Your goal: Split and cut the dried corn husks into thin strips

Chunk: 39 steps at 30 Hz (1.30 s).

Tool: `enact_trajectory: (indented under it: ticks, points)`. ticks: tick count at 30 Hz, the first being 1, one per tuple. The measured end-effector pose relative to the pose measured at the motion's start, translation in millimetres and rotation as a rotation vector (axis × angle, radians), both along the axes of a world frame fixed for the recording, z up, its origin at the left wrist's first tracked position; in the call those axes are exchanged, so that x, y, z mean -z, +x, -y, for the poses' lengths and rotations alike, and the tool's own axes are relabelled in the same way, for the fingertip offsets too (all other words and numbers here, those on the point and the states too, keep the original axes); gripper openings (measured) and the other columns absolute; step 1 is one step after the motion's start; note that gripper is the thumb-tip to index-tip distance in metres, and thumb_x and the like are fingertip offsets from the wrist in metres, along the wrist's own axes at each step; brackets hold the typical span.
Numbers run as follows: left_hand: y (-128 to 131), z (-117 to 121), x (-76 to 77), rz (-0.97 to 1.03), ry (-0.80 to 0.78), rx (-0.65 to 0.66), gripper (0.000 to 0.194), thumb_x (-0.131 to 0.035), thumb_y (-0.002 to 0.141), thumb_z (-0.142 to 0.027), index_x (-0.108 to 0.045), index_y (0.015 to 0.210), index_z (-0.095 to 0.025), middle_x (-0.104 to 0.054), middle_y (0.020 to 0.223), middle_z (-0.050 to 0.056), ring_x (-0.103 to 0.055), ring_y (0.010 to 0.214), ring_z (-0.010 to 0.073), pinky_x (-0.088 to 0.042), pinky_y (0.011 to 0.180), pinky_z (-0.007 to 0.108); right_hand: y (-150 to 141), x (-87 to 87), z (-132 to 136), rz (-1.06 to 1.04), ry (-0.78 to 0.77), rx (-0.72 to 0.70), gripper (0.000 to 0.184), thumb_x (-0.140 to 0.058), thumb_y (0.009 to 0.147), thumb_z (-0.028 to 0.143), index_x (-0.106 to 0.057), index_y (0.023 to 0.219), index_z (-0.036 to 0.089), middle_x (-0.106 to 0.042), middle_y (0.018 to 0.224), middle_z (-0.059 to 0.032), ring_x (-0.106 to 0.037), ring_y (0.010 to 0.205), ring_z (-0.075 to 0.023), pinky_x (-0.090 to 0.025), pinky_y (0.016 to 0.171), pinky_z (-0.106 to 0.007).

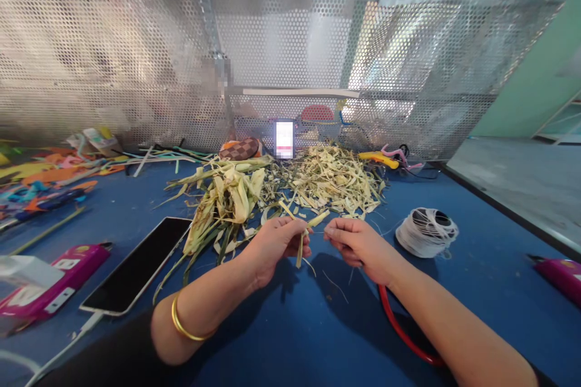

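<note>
My left hand (276, 243) is closed in a pinch on a few pale dried husk strips (303, 231) that stick up and down from its fingers. My right hand (356, 242) is closed too, pinching a thin thread or fibre that runs toward the strips. Both hands hover just above the blue table (290, 326), a little apart. Behind them lies a heap of whole corn husks (227, 199) and a heap of shredded strips (329, 178).
A spool of white thread (426, 231) sits right of my hands. A phone (136, 265) on a cable and a pink tool (54, 275) lie left; another pink tool (560, 275) far right. A red loop (399, 329) lies under my right forearm. Perforated metal screen (290, 60) behind.
</note>
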<state>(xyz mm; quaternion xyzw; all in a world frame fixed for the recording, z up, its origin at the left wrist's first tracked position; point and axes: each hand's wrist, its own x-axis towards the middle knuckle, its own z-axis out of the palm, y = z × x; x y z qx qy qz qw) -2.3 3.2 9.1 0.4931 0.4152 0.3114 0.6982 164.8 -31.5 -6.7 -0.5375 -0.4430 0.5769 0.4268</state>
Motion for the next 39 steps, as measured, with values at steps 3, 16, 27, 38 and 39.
enact_trajectory:
  ticks: [3, 16, 27, 38, 39]
  points:
    - [0, -1, 1.5, 0.001, 0.004, -0.037, 0.020, -0.062, 0.073, -0.031, -0.057, 0.065, -0.014, -0.057, 0.060, 0.000, -0.055, 0.050, 0.0093, -0.049, 0.059, 0.024, 0, -1.6, 1, 0.143, 0.118, 0.042, 0.025, -0.059, 0.072, 0.043, -0.054, 0.065, 0.020, -0.033, 0.046, 0.0098, -0.020, 0.036, -0.0048, -0.014, 0.035, -0.020]
    - [1, 6, -2.2, -0.272, 0.248, 0.306, 0.021, -0.059, 0.073, -0.028, -0.057, 0.056, -0.016, -0.053, 0.048, -0.002, -0.046, 0.043, 0.0077, -0.033, 0.045, 0.018, 5, -12.7, 14, 0.899, 0.882, -0.122, 0.021, -0.045, 0.088, 0.025, -0.061, 0.076, 0.021, -0.061, 0.073, -0.0024, -0.053, 0.065, -0.0136, -0.036, 0.060, -0.025]
    - [-3, 8, -3.8, -0.045, 0.134, 0.432, 0.021, -0.063, 0.073, -0.035, -0.060, 0.073, -0.015, -0.058, 0.064, 0.000, -0.057, 0.055, 0.0105, -0.044, 0.060, 0.023, 2, 1.4, 1, 0.282, 0.332, -0.007, 0.023, -0.062, 0.071, 0.039, -0.058, 0.062, 0.018, -0.054, 0.054, 0.0032, -0.046, 0.053, -0.0114, -0.034, 0.051, -0.023]
    - [1, 5, 1.3, -0.012, 0.132, 0.011, 0.014, -0.061, 0.075, -0.023, -0.056, 0.086, -0.015, -0.059, 0.062, -0.001, -0.059, 0.057, 0.0108, -0.047, 0.065, 0.025, -10, 18.8, 7, 0.725, 0.473, 0.035, 0.018, -0.051, 0.082, 0.029, -0.058, 0.068, 0.021, -0.057, 0.059, 0.0009, -0.048, 0.054, -0.0143, -0.034, 0.051, -0.025]
    - [1, 4, 1.6, -0.014, 0.132, 0.001, 0.014, -0.061, 0.075, -0.023, -0.056, 0.084, -0.014, -0.060, 0.062, -0.001, -0.059, 0.058, 0.0110, -0.047, 0.065, 0.025, -11, 18.1, 8, 0.768, 0.510, 0.021, 0.018, -0.050, 0.083, 0.028, -0.058, 0.069, 0.021, -0.058, 0.060, 0.0004, -0.050, 0.055, -0.0145, -0.035, 0.052, -0.025]
